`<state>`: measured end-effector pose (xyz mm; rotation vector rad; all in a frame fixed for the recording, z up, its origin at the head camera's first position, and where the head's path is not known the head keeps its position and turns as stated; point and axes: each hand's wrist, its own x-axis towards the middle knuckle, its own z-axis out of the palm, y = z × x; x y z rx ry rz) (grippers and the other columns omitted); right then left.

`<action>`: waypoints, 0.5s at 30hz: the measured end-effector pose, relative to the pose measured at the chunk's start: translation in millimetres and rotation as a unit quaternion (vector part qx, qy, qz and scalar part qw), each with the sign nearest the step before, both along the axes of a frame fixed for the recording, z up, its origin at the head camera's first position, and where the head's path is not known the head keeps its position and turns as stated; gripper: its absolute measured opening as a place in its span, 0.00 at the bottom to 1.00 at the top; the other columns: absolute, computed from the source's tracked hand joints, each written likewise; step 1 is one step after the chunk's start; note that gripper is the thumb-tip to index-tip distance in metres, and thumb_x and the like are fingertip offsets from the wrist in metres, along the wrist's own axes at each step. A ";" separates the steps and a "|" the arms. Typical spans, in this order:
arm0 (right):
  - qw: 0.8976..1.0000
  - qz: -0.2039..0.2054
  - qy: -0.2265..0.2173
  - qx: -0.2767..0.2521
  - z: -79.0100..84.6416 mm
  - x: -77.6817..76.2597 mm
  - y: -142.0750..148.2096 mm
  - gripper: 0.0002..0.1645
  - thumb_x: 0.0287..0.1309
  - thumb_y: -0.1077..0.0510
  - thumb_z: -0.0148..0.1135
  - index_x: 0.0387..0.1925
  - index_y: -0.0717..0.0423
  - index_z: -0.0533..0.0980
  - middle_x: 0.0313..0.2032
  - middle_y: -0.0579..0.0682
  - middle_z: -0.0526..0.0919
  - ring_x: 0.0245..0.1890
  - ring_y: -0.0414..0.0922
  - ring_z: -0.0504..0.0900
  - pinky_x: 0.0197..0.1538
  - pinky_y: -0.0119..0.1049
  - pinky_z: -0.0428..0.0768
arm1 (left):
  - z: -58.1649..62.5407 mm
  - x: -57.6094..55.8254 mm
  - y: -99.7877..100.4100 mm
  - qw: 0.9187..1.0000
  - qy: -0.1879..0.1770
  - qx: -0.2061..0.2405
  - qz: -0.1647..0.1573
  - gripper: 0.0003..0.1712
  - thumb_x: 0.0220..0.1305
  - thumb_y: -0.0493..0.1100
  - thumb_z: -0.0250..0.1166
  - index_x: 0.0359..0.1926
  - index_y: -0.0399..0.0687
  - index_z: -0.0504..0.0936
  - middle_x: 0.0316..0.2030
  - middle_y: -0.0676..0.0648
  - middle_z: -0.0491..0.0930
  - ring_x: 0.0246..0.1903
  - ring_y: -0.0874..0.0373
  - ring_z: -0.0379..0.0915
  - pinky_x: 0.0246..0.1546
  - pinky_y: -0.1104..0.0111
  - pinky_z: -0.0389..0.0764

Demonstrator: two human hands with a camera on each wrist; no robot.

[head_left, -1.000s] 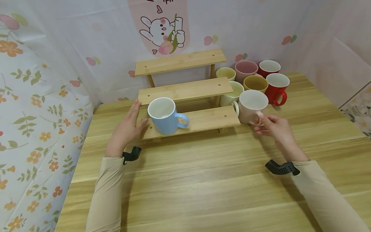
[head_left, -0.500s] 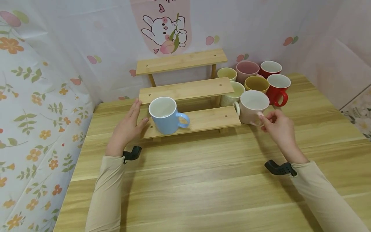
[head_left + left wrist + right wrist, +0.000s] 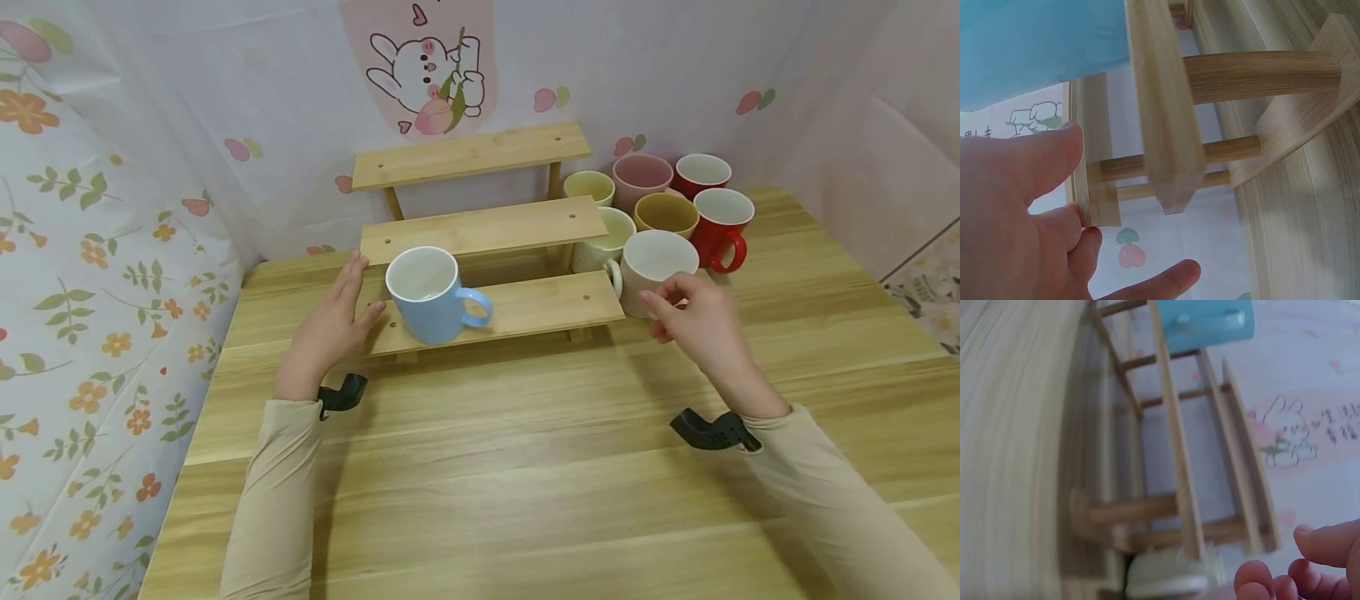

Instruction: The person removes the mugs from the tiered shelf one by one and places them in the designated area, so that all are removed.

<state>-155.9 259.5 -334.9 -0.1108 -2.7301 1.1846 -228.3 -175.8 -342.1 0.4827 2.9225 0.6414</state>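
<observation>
My left hand [image 3: 326,333] rests with straight fingers at the left end of the three-tier wooden rack [image 3: 517,310]; in the left wrist view its fingertips touch the end of a board [image 3: 1080,175]. Beside it, a light blue mug [image 3: 427,308] stands upright on the lowest board, handle to the right. My right hand [image 3: 697,321] is in front of a pale pink mug [image 3: 634,287] and hides its handle. In the right wrist view, the thumb [image 3: 1325,542] and loosely bent fingers [image 3: 1254,575] are apart with nothing visible between them.
Behind the pink mug cluster several mugs: pale green [image 3: 617,229], yellow [image 3: 588,187], mustard [image 3: 666,214], dusky pink [image 3: 642,172] and two red ones, the nearer red mug [image 3: 716,237] with its handle outward. A patterned cloth [image 3: 300,108] hangs behind the wooden table [image 3: 480,467].
My right hand has come off the pink mug's handle and shifted left in front of the mug. The left hand and the blue mug have stayed in place.
</observation>
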 end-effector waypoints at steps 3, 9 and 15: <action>0.999 0.019 -0.017 -0.020 6.1 -1.5 -10.8 0.17 0.64 0.51 0.59 0.32 0.63 0.73 0.27 0.60 0.80 0.16 0.36 0.78 0.23 0.27 0.80 | -0.8 -1.0 -0.5 1.000 0.000 -0.002 0.000 0.43 0.73 0.56 0.47 0.76 0.48 0.34 0.76 0.50 0.29 0.71 0.39 0.46 0.66 0.43 0.57; 0.995 0.056 -0.040 -0.074 16.8 -4.5 -32.1 0.20 0.64 0.49 0.59 0.36 0.65 0.74 0.29 0.60 0.79 0.19 0.38 0.80 0.27 0.29 0.82 | -1.8 -1.7 -1.1 1.000 0.002 -0.002 0.001 0.43 0.73 0.56 0.47 0.76 0.48 0.34 0.75 0.52 0.28 0.71 0.39 0.47 0.67 0.44 0.56; 0.989 0.084 -0.067 -0.097 20.2 -7.9 -52.4 0.21 0.64 0.47 0.59 0.38 0.64 0.75 0.30 0.61 0.78 0.22 0.43 0.82 0.30 0.32 0.84 | -1.6 -1.2 -1.3 1.000 0.005 -0.001 -0.001 0.43 0.73 0.56 0.47 0.76 0.47 0.34 0.75 0.52 0.28 0.71 0.40 0.47 0.67 0.44 0.56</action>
